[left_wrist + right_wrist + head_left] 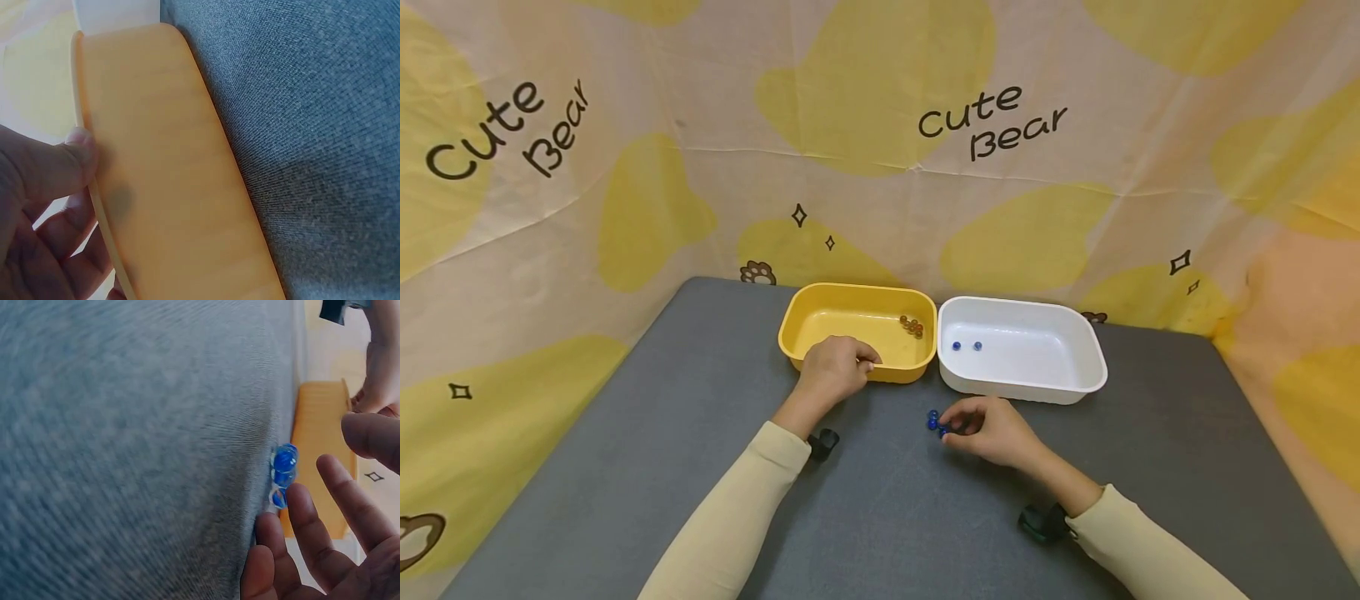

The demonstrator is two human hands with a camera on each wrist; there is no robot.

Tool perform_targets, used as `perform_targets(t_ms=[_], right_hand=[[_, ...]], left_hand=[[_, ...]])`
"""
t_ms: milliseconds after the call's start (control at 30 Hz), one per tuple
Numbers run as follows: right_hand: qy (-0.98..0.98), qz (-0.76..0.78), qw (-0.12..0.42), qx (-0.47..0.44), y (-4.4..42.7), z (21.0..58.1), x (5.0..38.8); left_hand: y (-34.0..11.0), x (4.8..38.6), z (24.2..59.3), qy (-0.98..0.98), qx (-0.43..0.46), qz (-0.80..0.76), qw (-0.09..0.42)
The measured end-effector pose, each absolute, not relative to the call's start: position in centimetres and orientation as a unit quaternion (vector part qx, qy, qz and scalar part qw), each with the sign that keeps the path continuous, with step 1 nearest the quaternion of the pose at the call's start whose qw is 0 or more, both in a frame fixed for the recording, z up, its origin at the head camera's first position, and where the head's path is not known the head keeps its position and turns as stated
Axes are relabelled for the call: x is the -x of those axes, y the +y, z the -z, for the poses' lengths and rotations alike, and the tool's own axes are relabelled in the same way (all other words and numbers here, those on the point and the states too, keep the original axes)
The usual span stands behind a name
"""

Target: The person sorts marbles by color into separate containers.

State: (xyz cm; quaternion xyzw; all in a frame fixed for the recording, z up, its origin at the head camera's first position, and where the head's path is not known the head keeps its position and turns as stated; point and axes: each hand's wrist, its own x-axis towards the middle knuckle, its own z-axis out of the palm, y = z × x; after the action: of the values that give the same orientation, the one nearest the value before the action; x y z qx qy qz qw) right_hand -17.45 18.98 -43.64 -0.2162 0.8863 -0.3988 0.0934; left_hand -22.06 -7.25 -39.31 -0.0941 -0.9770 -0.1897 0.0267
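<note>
On the table (880, 517) we see the left tub (842, 323) just beside the right tub (1037, 354), with a cloth (880, 208) behind. Small balls (917, 329) lie in the left tub's right end. Two balls (957, 346) lie in the right tub's left end. We find loose balls (932, 423) in front of the tubs, just left of the right hand (996, 431).

Passage over grey table (895, 525) between cream sleeves (730, 512), blue beads (932, 424) before right hand (996, 432), white tray (1030, 350) wall beyond, yellow tray (910, 372) front rim blocked by left hand (833, 367).
</note>
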Motion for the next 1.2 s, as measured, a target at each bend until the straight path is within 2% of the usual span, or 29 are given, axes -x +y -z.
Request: perform_targets(t_ms=[533, 1200], right_hand=[[0.919, 0.331, 0.073, 0.200, 18.1, 44.2, 17.6], [0.921, 0.330, 0.067, 0.194, 17.9, 44.2, 17.8]], left_hand=[[-7.2, 22.1, 39.2, -0.977, 0.094, 0.189, 0.022], [-7.2, 22.0, 39.2, -0.977, 0.092, 0.190, 0.025]])
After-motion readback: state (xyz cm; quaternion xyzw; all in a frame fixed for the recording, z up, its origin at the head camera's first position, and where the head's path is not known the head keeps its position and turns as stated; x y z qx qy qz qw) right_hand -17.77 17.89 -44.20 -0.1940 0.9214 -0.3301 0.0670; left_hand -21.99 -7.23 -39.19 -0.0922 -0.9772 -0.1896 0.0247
